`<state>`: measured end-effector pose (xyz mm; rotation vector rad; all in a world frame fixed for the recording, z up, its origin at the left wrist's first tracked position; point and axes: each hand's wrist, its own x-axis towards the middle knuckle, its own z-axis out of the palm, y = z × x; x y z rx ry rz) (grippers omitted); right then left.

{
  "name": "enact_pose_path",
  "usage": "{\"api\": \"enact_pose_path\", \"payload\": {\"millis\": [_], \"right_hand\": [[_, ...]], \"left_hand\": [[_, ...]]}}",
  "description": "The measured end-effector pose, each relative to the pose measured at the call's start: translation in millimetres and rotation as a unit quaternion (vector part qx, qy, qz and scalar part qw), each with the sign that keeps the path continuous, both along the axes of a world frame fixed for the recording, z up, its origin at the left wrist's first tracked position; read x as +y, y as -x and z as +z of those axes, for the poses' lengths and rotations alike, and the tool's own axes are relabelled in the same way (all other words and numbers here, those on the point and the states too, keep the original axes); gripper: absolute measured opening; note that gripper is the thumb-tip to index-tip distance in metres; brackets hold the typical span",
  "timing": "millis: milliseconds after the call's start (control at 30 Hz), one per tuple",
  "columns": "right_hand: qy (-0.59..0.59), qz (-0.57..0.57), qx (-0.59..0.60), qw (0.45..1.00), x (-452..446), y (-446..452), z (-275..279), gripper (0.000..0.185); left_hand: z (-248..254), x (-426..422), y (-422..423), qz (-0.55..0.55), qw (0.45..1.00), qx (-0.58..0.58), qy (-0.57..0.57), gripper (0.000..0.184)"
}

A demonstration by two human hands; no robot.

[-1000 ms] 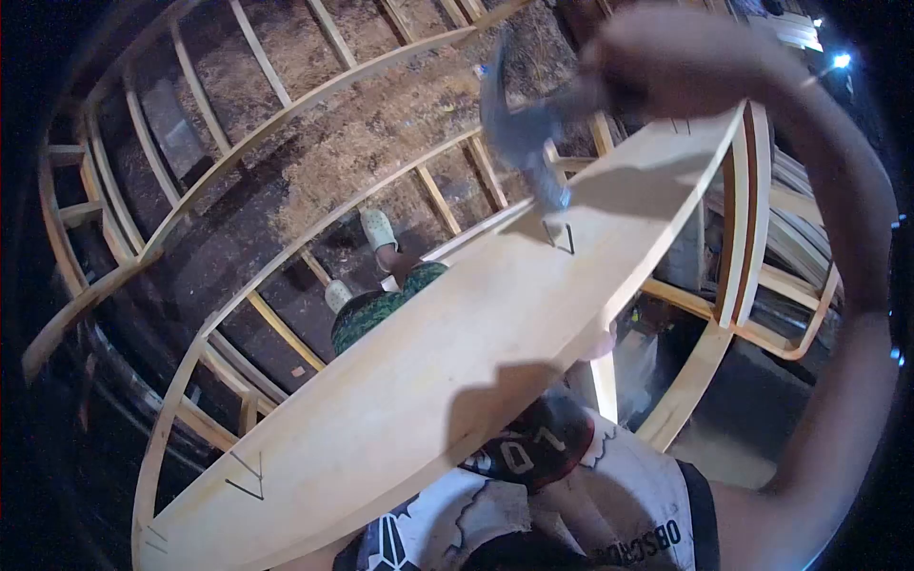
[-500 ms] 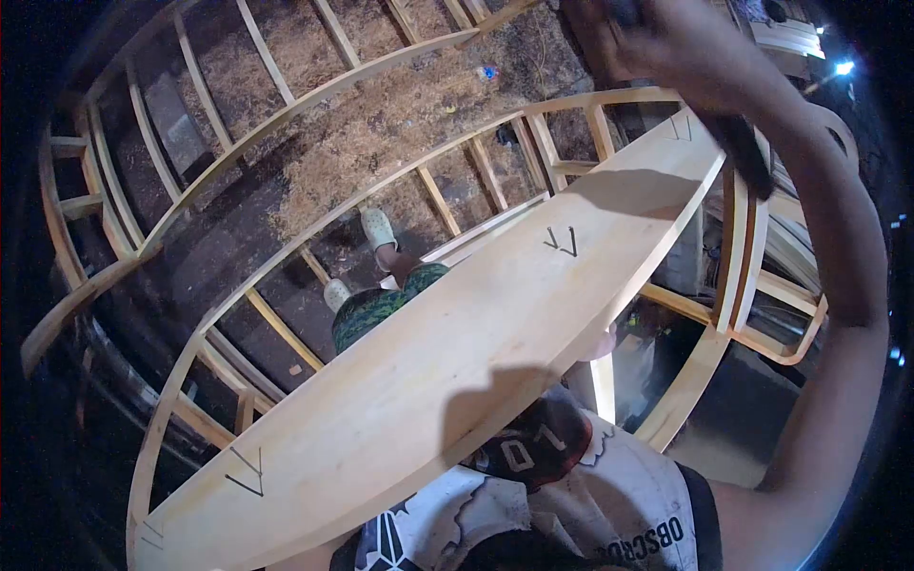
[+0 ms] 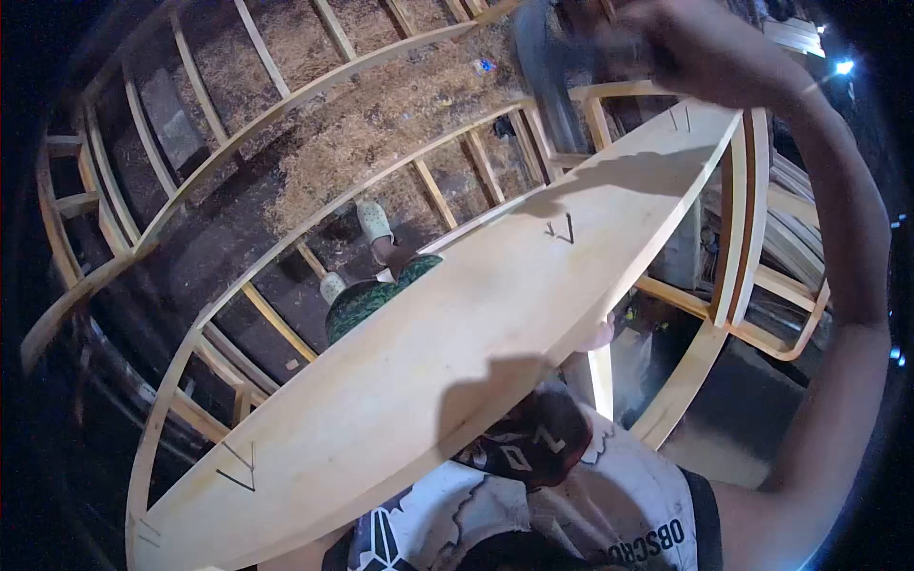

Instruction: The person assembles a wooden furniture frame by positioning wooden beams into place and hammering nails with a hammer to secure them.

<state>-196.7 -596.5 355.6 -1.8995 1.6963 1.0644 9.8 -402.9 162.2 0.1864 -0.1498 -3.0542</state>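
Observation:
A long pale wooden board with pointed ends lies slanted across a curved wooden frame. Dark nails stand up from it, including a nail right of the middle and another nail near the lower left. High at the right, my right hand is closed around what looks like a hammer, smeared by motion over the board's far end. My left hand shows only as a bit of skin against the board's near edge. The board hides its fingers.
Beyond the board stands another curved slatted frame on a floor strewn with shavings. Stacked wooden strips lie at the right. A foot in a pale clog shows past the board, and a lamp shines at upper right.
The hammer has swung, its blurred part now left of my right hand. One nail right of the board's middle looks shorter. The board has shifted slightly.

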Motion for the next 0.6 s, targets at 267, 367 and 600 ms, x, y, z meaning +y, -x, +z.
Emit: {"api": "enact_pose_path", "payload": {"millis": [267, 367, 600], "right_hand": [[-0.030, 0.016, 0.052, 0.998, 30, -29, -15, 0.020], [0.062, -0.042, 0.013, 0.997, -10, -20, 9, 0.021], [-0.011, 0.028, 0.117, 0.993, 40, -29, -12, 0.022]], "left_hand": [[-1, -1, 1, 0.003, 1.000, -0.004, 0.010, 0.027], [-1, -1, -2, 0.005, 1.000, -0.005, 0.011, 0.026], [-1, 0, -7, -0.002, 1.000, -0.008, 0.006, 0.025]]}}
